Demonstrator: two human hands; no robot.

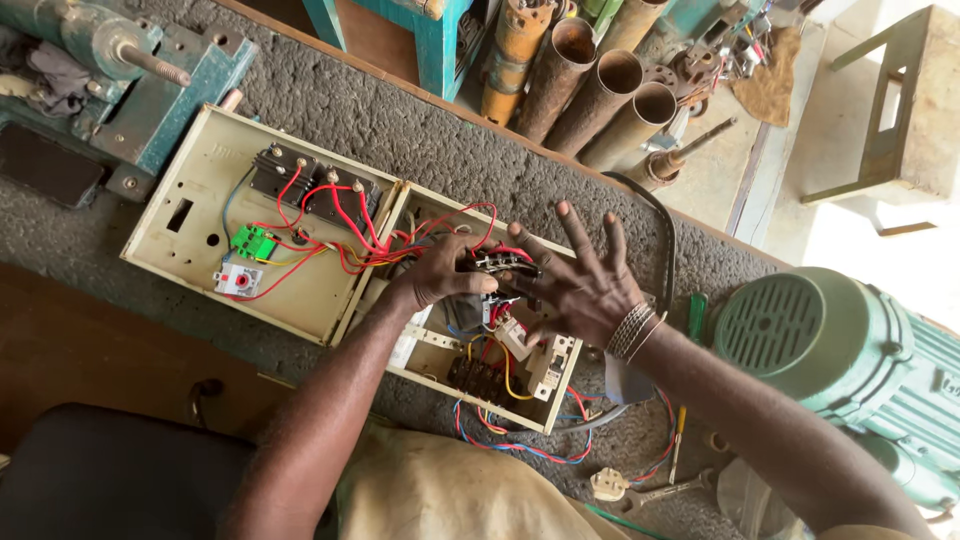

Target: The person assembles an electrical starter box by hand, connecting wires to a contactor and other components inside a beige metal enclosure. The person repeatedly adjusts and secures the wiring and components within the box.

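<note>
Two hands in view, both over one open cream control box (560, 405) lying on the grey counter (400, 130). Left hand (440, 272) curled narrow around a small black terminal block (500, 263) at the box's far edge; grip appears closed on it. Right hand (580, 285) spread wide, fingers splayed, thumb side touching the same block; holds nothing that I can make out.

One hinged lid (200, 215) lies open to the left, carrying one green connector (252, 241), one white switch with red button (237, 279), and one black component row (310, 185). Red wires (345, 225) run from lid to box; number not countable, tangled.

Four rusty pipes (590, 85) stand far beyond the counter edge. One green motor (850, 345) right, cut off by the frame. One green-handled screwdriver (697, 315) just beside the motor. One white plug (608, 484) near right.

Box interior under the hands is hidden.
</note>
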